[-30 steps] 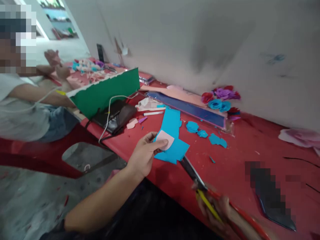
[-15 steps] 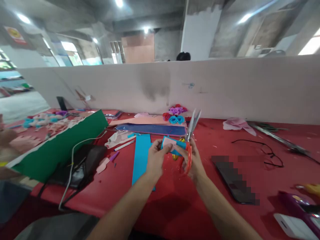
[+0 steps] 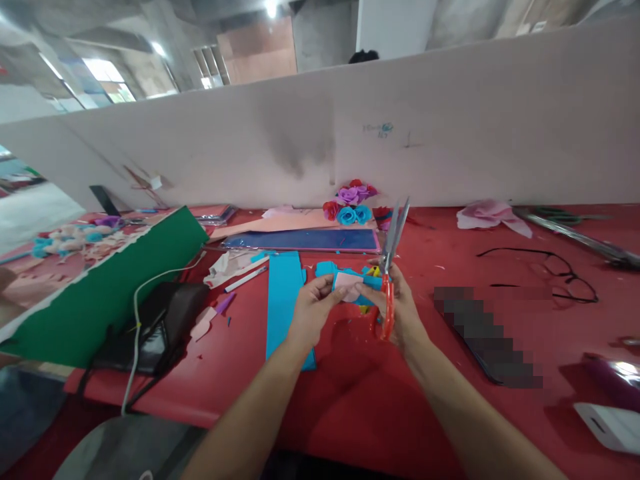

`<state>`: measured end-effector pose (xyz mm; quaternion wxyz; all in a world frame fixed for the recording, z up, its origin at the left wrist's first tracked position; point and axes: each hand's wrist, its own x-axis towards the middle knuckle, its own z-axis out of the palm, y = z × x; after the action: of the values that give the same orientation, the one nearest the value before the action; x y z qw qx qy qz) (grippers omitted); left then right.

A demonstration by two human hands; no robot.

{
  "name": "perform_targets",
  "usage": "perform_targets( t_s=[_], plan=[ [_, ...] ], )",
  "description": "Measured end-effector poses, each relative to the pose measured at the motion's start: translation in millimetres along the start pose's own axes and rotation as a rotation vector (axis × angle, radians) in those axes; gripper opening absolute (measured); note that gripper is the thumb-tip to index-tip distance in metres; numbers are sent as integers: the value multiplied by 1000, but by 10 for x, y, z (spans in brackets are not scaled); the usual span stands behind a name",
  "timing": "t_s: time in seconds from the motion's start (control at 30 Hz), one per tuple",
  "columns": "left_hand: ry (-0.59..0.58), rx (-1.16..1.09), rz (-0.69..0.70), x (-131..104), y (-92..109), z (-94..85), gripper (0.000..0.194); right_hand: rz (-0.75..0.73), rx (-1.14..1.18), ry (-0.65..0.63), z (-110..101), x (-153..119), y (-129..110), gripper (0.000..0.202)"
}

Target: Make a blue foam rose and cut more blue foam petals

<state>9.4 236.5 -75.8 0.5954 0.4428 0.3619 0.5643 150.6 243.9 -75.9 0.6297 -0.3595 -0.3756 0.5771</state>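
My left hand (image 3: pixel 315 310) pinches the left end of a small blue paper piece with a pink paper piece (image 3: pixel 347 283) lying on top. My right hand (image 3: pixel 400 310) holds red-handled scissors (image 3: pixel 388 307), their blades pointing up and away from me, slightly parted. Fingers of that same hand also press the right part of the blue paper (image 3: pixel 371 292). Beneath my left wrist lies a long blue paper strip (image 3: pixel 283 300). More blue paper and something yellow (image 3: pixel 374 271) sit just behind my hands, partly hidden.
Paper flowers (image 3: pixel 354 203) stand by the white partition (image 3: pixel 225 153). A green board (image 3: pixel 115 287) and a black bag (image 3: pixel 175 320) are at left. Eyeglasses (image 3: pixel 560 263), a blurred-out dark flat object (image 3: pixel 485 337) and a white device (image 3: pixel 607 427) lie right. A pen (image 3: pixel 246 279) rests left of the strip.
My head view has tilted downward and turned a little. Both hands keep their hold on the papers and scissors, with the blue piece now lying flatter under the pink one.
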Motion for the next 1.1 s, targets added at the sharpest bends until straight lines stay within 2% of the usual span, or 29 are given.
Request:
perform_targets(
  t_s=[0.17,0.33,0.57,0.7,0.8,0.9,1.0,1.1],
  plan=[
    [-2,21,-32,-1,-12,-1,25,48,-24,16,-22,-4,-33,55],
    [68,9,-28,11,-26,3,23,35,-33,-4,-46,26,17,54],
    [103,239,-12,44,-41,-93,20,3,-109,-83,-24,21,29,52],
    [122,349,162,34,25,-110,15,4,-97,1,-25,29,18,50],
    [240,508,396,30,72,-141,8,-23,-54,64,-43,37,1,47],
    [312,628,600,34,76,-192,11,5,-8,103,-45,31,-23,43],
    [339,697,679,36,52,-227,16,45,24,123,-20,11,-38,39],
    [350,711,687,31,33,-234,19,57,20,118,1,-4,-31,38]
  ],
)
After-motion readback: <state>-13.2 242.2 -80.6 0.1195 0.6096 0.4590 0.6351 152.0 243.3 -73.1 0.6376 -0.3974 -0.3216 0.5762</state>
